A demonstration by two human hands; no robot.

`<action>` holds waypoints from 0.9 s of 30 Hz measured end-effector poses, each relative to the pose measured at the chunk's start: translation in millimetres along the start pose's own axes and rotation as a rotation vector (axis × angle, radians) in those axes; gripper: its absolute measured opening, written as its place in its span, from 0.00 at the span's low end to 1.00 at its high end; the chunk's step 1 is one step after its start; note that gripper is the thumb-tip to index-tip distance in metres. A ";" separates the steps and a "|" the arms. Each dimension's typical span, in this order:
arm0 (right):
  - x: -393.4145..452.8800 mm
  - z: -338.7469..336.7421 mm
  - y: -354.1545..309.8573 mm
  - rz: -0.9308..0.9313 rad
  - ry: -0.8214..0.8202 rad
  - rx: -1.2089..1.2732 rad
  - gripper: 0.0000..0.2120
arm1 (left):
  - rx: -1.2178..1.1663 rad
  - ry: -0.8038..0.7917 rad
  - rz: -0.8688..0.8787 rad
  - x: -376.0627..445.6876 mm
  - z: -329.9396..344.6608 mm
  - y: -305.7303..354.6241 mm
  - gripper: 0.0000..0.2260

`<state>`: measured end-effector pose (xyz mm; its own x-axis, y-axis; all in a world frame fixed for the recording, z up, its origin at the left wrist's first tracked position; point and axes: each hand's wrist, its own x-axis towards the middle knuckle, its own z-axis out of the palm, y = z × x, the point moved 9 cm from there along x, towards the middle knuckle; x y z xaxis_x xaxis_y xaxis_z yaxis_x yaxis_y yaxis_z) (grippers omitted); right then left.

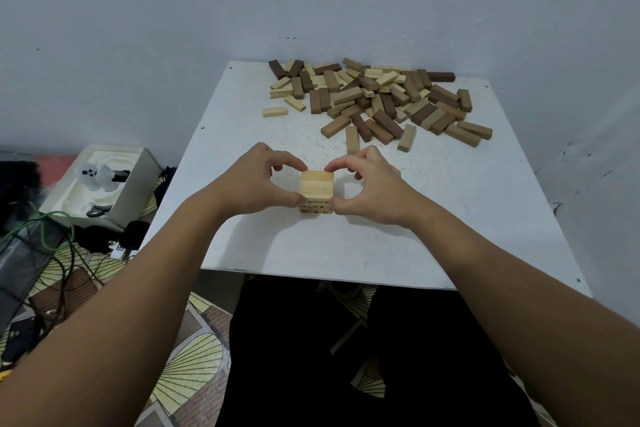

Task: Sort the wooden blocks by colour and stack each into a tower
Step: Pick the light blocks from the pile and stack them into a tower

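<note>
Tower (316,190) of pale blocks stands on the white worktop (450,218), pinched from both sides.

Left hand (256,180) grasps the tower's left side, forefinger at the top far corner and thumb lower on the near corner; right hand (367,184) grasps the right side the same way. Top layer shows three pale blocks side by side, with more layers beneath. Beyond the tower, toward the wall, lies a loose pile (377,97) of pale, tan and dark brown blocks. One pale block (352,139) lies just beyond the right hand. Left of the worktop, a white box (104,180) sits on the floor among cables.
</note>
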<state>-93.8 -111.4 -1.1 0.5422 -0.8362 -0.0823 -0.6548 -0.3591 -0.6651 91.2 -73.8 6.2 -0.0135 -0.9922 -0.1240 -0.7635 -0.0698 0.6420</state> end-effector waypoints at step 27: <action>-10.5 7.3 20.2 0.092 0.162 0.586 0.28 | -0.571 0.144 -0.108 -9.4 -1.4 -14.6 0.31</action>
<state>-108.9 -106.9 -19.1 0.3802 -0.9218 -0.0757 -0.2718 -0.0331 -0.9618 103.4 -63.6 -0.9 0.1627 -0.9776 -0.1334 -0.2876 -0.1763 0.9414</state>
